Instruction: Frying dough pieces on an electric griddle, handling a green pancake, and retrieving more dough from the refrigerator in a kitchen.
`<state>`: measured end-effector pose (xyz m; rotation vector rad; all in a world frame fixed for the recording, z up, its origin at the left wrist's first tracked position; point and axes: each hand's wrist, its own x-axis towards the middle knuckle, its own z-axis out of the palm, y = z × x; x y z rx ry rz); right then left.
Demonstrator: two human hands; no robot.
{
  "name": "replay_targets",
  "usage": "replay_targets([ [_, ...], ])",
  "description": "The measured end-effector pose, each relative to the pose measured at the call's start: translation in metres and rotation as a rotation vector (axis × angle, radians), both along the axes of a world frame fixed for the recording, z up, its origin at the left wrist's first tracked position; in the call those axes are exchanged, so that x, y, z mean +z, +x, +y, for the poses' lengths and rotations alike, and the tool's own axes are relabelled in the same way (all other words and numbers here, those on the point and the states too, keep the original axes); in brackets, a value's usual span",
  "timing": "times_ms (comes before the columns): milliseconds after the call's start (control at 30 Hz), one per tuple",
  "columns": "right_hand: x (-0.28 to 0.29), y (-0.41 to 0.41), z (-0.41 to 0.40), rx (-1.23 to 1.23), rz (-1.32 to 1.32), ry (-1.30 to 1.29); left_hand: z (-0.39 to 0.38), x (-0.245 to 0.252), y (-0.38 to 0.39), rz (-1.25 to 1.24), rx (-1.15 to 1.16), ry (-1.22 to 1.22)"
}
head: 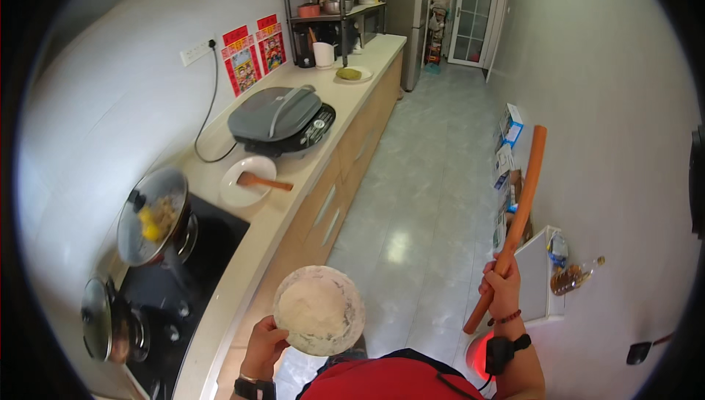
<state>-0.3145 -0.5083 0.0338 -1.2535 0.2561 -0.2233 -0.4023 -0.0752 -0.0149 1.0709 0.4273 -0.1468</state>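
My left hand [264, 346] grips the rim of a round plate [358, 312] that bears a heap of pale flour [313, 307]. In my right hand [501, 284] is a long wooden rolling pin [526, 196], held near its lower end and tilted up over the floor. To the left, a wooden spatula [264, 182] rests across a white plate [234, 189] on the counter. A frying pan [129, 234] with pale food and something yellow in it stands on the black gas hob [212, 246]. Beyond the white plate sits a closed grey electric griddle [278, 116].
A lidded pot [99, 320] stands on the near burner. The counter [352, 105] runs away along the left wall, with a plate of green food [348, 74] below a metal rack [344, 14]. Boxes [512, 124], a white cabinet [531, 279] and an oil bottle [570, 279] line the right wall.
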Motion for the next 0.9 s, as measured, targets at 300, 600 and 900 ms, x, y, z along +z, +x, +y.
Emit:
replay_targets([
  [300, -0.012, 0.145, -0.057, -0.12, 0.04, 0.082, -0.05, 0.003, 0.215, 0.023, -0.17, 0.031],
  [600, -0.033, 0.365, -0.123, 0.177, 0.115, 0.106, -0.137, -0.016, 0.338, -0.003, 0.003, -0.063],
  [900, -0.064, 0.563, -0.091, 0.357, 0.263, 0.205, -0.17, -0.024, 0.436, 0.102, 0.134, -0.03],
])
